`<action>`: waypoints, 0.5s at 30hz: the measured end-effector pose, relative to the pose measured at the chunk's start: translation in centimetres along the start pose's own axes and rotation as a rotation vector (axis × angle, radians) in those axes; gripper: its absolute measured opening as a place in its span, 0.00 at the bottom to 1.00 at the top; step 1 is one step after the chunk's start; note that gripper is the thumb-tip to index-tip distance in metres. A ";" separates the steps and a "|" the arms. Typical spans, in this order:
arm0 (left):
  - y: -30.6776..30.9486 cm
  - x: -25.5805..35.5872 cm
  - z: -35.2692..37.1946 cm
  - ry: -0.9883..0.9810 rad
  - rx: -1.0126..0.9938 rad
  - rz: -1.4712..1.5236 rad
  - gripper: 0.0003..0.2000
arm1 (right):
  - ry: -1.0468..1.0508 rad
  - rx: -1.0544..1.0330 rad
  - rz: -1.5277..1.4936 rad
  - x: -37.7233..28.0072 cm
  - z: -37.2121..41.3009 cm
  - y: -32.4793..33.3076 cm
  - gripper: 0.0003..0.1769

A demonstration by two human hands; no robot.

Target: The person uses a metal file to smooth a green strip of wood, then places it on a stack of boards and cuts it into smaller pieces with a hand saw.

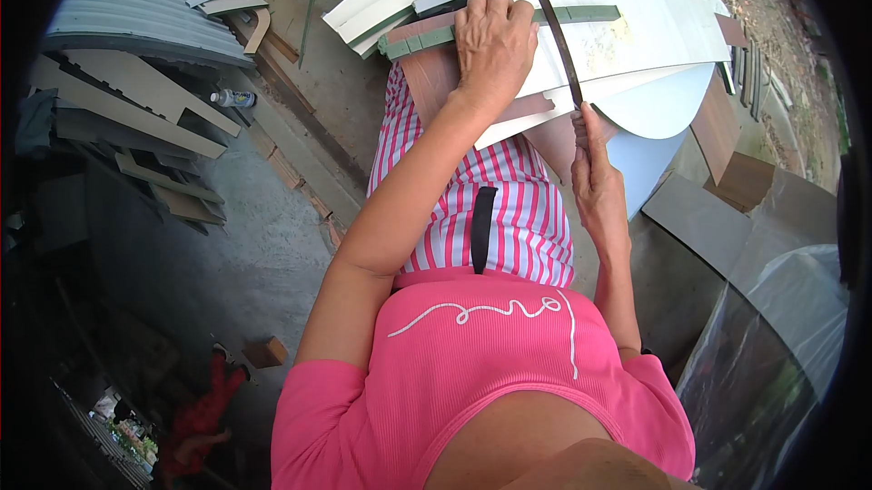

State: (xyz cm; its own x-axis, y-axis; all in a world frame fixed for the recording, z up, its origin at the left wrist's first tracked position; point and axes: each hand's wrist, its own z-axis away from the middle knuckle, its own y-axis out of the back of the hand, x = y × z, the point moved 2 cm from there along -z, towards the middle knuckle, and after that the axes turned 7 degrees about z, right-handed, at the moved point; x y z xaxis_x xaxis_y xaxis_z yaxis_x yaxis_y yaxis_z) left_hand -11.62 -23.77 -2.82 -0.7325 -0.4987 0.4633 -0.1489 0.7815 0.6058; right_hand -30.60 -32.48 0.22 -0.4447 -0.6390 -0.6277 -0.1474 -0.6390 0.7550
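Hands work over a stack of cut panels resting on the person's striped lap (pixel 509 208). The left hand (pixel 495 40) lies palm-down on the stack, its grip curled over the far edge of a green-edged batten (pixel 427 36) that runs crosswise on a brown board (pixel 431 77). The right hand (pixel 599 181) sits nearer the body, at the near edge of a white curved panel (pixel 654 45). Its grip is pressed together, pinching the lower end of a thin dark strip (pixel 554 31), with the thumb laid along it.

That strip runs away from the right hand, up and slightly leftward. Its long axis goes from the near edge of the stack to the far edge, and it crosses the batten just beside the left hand's knuckles. The right hand alone holds it; the left is close but does not appear to touch it.

Off the left side of the lap are the concrete floor (pixel 254 245), a plastic bottle (pixel 233 98), offcuts and a corrugated sheet (pixel 145 22).
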 end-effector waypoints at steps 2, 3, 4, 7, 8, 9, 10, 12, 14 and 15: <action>-0.1 0.0 0.0 -0.001 -0.004 0.003 0.10 | 0.023 0.011 -0.007 -0.3 -1.0 -0.2 0.30; -0.1 0.0 0.0 -0.002 -0.001 0.001 0.10 | 0.043 0.021 -0.014 -0.5 -1.5 -0.3 0.30; -0.1 0.0 0.0 -0.003 0.003 -0.002 0.11 | 0.044 0.022 -0.016 -0.5 -2.0 -0.4 0.30; 0.0 0.0 0.0 -0.004 -0.006 -0.009 0.11 | 0.093 0.057 -0.043 -0.9 -2.7 -0.6 0.29; 0.1 0.0 0.0 -0.002 -0.007 -0.011 0.11 | 0.071 0.045 -0.058 -1.1 -2.8 -0.5 0.29; 0.1 0.1 0.0 -0.006 -0.003 -0.009 0.11 | 0.048 0.034 -0.073 -1.1 -2.8 -0.5 0.29; 0.1 0.1 0.1 -0.009 0.001 -0.006 0.11 | 0.044 0.033 -0.073 -1.0 -2.7 -0.5 0.29; 0.1 0.2 0.2 -0.016 0.003 -0.001 0.11 | 0.029 0.016 -0.069 -0.7 -2.5 -0.5 0.29; 0.1 0.3 0.3 -0.023 0.010 -0.001 0.11 | 0.069 0.047 -0.064 -0.3 -2.4 -0.7 0.30; 0.1 0.4 0.3 -0.023 0.007 -0.004 0.11 | 0.113 0.079 -0.058 -0.3 -2.4 -0.7 0.30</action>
State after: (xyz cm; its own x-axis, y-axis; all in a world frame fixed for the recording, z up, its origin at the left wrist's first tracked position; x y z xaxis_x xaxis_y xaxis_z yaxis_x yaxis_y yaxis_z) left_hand -12.11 -23.78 -2.82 -0.7472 -0.4930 0.4457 -0.1562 0.7821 0.6032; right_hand -28.29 -32.89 -0.58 -0.3318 -0.6492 -0.6844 -0.2407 -0.6433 0.7268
